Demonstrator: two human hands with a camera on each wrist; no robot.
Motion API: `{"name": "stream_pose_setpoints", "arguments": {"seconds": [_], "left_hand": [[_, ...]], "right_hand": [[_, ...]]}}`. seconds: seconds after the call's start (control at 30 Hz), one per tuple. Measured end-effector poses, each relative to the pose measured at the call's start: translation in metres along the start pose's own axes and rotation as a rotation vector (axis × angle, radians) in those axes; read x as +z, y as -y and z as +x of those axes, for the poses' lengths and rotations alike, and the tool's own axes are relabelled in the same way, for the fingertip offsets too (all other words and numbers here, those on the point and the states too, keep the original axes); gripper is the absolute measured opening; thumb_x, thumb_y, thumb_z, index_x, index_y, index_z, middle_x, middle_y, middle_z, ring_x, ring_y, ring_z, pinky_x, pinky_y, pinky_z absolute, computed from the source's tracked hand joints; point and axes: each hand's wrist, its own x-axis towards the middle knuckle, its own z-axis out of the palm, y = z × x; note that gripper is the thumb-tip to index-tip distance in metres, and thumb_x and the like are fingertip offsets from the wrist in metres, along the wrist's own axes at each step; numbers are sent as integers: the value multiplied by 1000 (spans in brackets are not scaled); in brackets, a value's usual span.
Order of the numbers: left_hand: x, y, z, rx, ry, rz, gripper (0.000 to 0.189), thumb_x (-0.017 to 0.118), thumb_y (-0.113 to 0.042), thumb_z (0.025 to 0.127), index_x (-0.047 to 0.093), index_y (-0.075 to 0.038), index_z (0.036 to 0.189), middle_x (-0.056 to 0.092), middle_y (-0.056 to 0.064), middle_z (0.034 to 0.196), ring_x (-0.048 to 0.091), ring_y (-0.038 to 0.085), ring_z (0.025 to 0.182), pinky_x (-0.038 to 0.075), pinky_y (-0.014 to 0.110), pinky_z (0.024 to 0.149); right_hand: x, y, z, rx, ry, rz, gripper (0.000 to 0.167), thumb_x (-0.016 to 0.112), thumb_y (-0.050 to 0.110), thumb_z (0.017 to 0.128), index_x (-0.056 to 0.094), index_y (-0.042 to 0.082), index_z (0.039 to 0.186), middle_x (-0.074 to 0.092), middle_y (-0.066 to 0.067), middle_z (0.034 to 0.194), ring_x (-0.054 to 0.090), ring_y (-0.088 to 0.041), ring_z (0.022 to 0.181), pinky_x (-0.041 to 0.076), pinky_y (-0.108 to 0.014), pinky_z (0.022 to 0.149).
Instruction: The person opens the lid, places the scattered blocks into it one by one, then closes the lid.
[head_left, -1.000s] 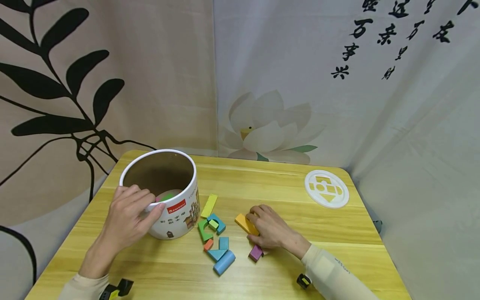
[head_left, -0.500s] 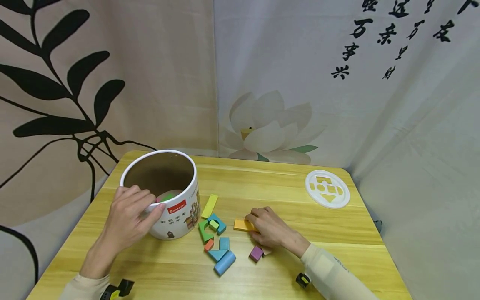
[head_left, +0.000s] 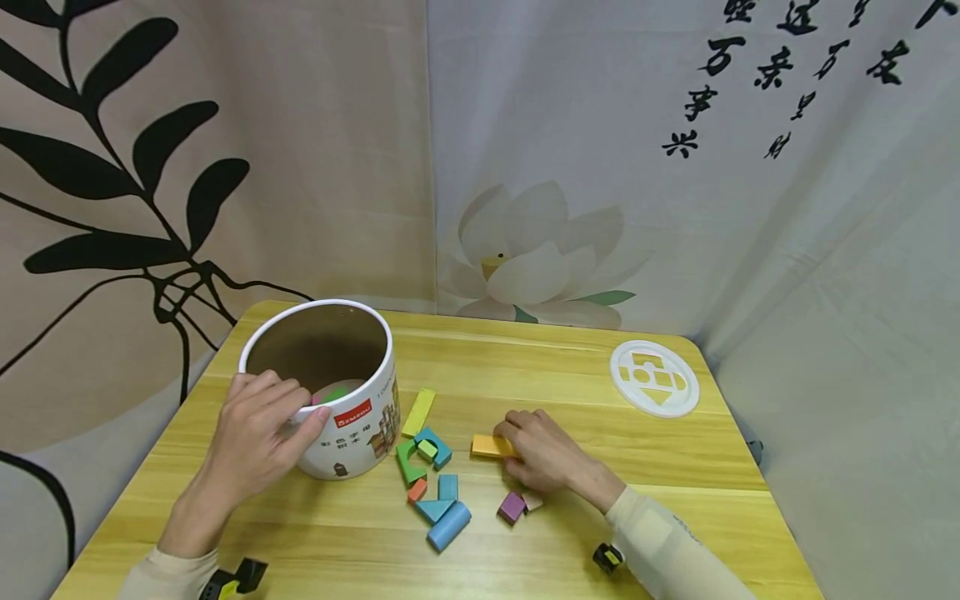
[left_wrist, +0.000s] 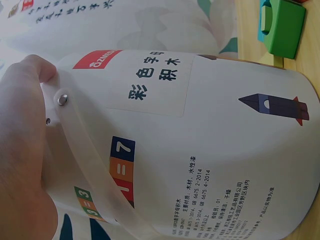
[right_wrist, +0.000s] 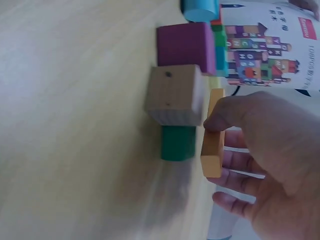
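My left hand (head_left: 258,437) grips the near rim of a white printed bucket (head_left: 348,446), thumb outside; green and pink bits show inside it. In the left wrist view the bucket's side (left_wrist: 165,125) fills most of the frame. On the right of the table, my right hand (head_left: 546,454) pinches a flat orange block (head_left: 489,447) between thumb and fingers. The right wrist view has this orange block (right_wrist: 213,145) on edge beside a plain wood block (right_wrist: 175,95), a purple block (right_wrist: 185,47) and a green block (right_wrist: 177,142).
Several coloured blocks lie beside the bucket, among them a yellow strip (head_left: 418,412), a green arch (head_left: 408,462), a blue triangle (head_left: 435,510) and a blue cylinder (head_left: 449,527). A round white stencil plate (head_left: 654,378) lies at the back right. Curtains (head_left: 525,150) stand behind the table.
The orange block has turned from slanted to lying crosswise under my right hand. More of the plain wood block shows beside the purple one. My left hand and the bucket have stayed put.
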Motion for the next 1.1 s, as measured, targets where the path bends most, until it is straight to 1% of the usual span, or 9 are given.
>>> {"name": "stream_pose_setpoints", "arguments": {"seconds": [0.17,0.27,0.37,0.47,0.63,0.8,1.0,1.1], "left_hand": [[0,0,0,4,-5,1,54,52,-52,113,57,-19,71,59,-6,67,47,14,74,29,32,85],[0,0,0,3,-4,0,54,52,-52,113,58,-19,71,59,-6,67,47,14,74,29,33,86],[0,0,0,2,-4,0,55,51,-54,114,58,-18,72,59,-6,67,47,15,74,29,34,86],[0,0,0,4,-10,1,57,51,-55,114,59,-18,72,60,-6,67,47,15,74,29,33,85],[1,1,0,15,-25,-1,57,51,-55,115,59,-18,71,60,-6,67,47,15,73,29,33,85],[0,0,0,9,-13,1,57,50,-55,114,58,-18,72,59,-6,67,47,15,74,29,33,85],[-1,1,-1,-4,7,-5,53,53,-52,113,59,-17,73,61,-5,68,48,15,75,28,34,85],[-1,1,-1,-7,10,-6,50,55,-49,111,59,-18,73,61,-5,68,48,15,75,28,34,86]], "right_hand": [[-16,-2,2,23,-35,71,36,85,22,93,76,10,125,75,-3,117,66,-17,94,59,-43,92],[-27,-2,4,36,-56,98,36,85,21,92,75,9,125,75,-3,118,66,-18,96,60,-44,95],[-38,-2,7,42,-85,105,35,83,21,92,74,9,124,75,-3,117,66,-17,97,60,-42,95],[-49,-3,10,37,-131,111,34,82,21,91,74,9,123,73,-2,113,63,-16,94,59,-39,90],[-68,-4,17,11,-215,124,33,79,20,90,75,8,121,70,-1,106,58,-14,89,54,-31,80],[-87,-1,29,-37,-278,118,33,78,19,89,74,8,119,67,0,103,54,-12,85,49,-26,75],[-107,5,45,-85,-327,104,32,78,18,90,73,7,120,65,-2,100,50,-12,81,43,-25,72],[-116,9,54,-105,-344,101,32,77,18,90,73,7,120,66,-3,100,50,-13,80,42,-26,72]]}}
